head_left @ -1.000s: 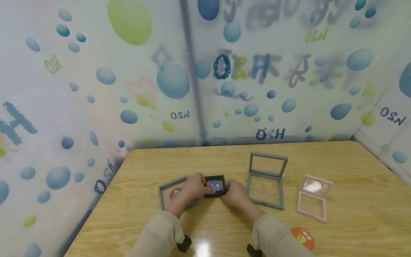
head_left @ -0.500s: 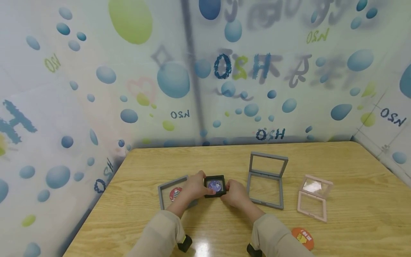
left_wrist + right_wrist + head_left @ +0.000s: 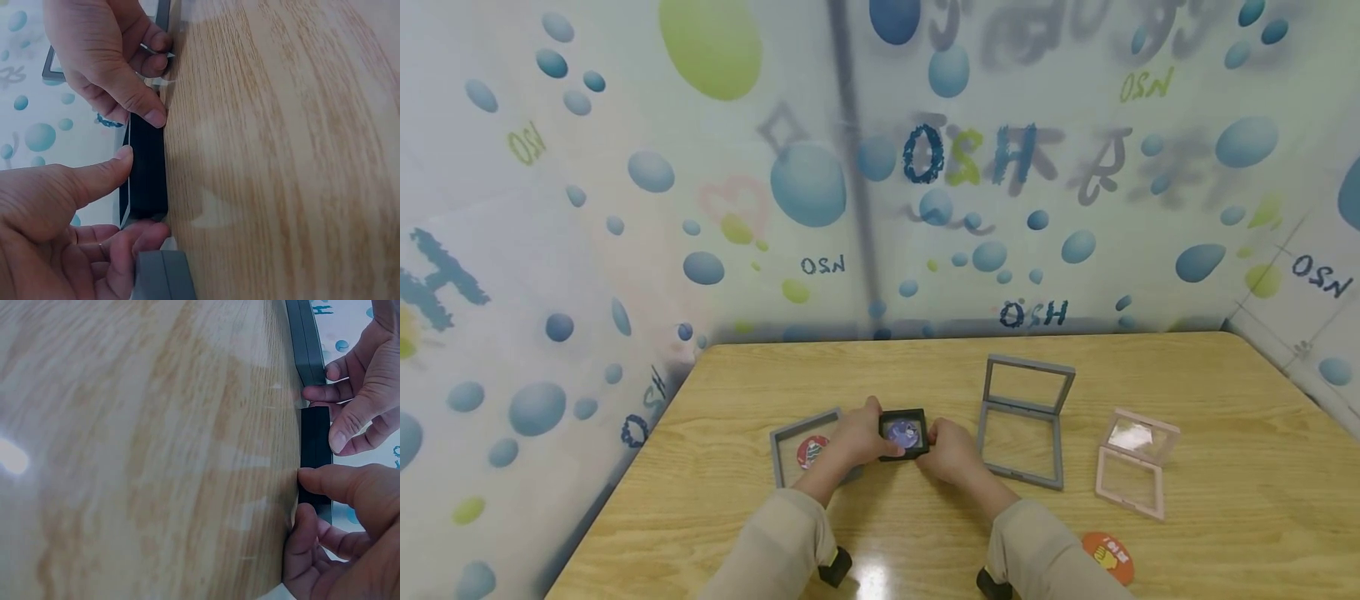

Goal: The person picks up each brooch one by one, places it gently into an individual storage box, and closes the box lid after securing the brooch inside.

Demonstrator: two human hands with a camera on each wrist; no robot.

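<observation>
Both hands hold a small black display frame (image 3: 904,456) on the table. A round purple badge (image 3: 902,432) shows behind its window. My left hand (image 3: 854,435) grips the frame's left end, the thumb lying over its front left corner and the other fingers at the far side and end. At the right end, my right hand (image 3: 951,452) pinches the front corner. In the left wrist view, both thumbs touch the black frame (image 3: 149,169); the right wrist view shows its dark side (image 3: 315,440) between the two hands. Some fingertips are hidden behind it.
Left of the hands lies a grey frame (image 3: 777,467) with a round red badge (image 3: 812,451), partly covered by the left hand. A larger grey frame (image 3: 1018,477) and a pink frame (image 3: 1131,504) stand opened at right. An orange disc (image 3: 1108,557) lies near the right sleeve.
</observation>
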